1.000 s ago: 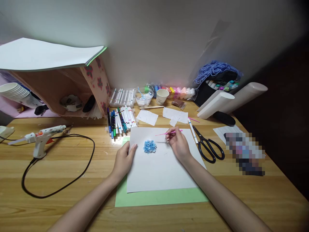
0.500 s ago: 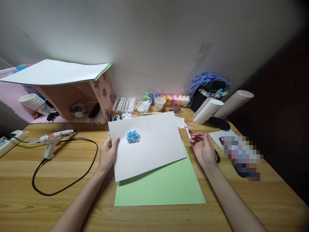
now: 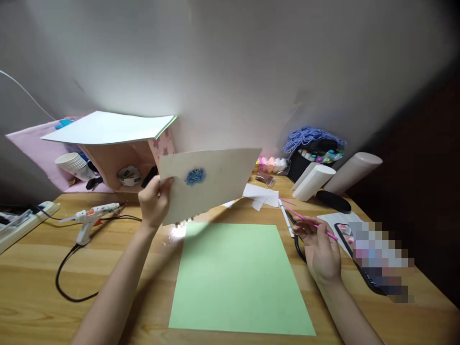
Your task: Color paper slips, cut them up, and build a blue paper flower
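White rectangular paper sheet (image 3: 226, 175), tilted above table (image 3: 143, 311), rough mottled-blue patch (image 3: 195, 176) left of centre. Left hand (image 3: 154, 201) grip pinches left edge; right hand (image 3: 323, 256) grip pinches thin pink stick (image 3: 331, 235).

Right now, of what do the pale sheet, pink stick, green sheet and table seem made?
Pale sheet: paper or thin card, matte; thin edge.
Pink stick: perhaps plastic; smooth and evenly coloured, but too thin to tell.
Green sheet: paper or card, matte; flat, without glare.
Table: wood or wood-look board, slightly glossy; grain and glare show.

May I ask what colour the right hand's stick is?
The stick is pink; the head view shows it.
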The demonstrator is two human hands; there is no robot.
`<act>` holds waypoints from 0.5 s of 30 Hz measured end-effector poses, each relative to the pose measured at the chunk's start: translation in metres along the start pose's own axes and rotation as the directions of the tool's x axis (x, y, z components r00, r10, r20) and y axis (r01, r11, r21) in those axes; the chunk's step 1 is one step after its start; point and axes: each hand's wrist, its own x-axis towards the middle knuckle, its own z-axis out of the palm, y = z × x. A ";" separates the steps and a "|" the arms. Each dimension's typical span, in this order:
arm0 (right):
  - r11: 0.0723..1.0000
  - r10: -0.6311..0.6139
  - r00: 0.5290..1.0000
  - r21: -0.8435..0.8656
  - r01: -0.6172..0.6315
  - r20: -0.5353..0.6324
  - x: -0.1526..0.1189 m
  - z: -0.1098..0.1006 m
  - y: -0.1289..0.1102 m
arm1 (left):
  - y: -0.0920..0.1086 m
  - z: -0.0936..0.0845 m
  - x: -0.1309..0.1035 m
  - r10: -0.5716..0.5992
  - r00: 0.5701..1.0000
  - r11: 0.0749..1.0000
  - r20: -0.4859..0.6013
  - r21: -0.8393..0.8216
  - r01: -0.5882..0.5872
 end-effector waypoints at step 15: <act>0.987 -0.137 0.986 -0.095 0.129 -0.092 -0.002 0.002 0.001 | 0.016 -0.001 -0.002 -0.268 0.941 0.845 0.205 -0.420 0.332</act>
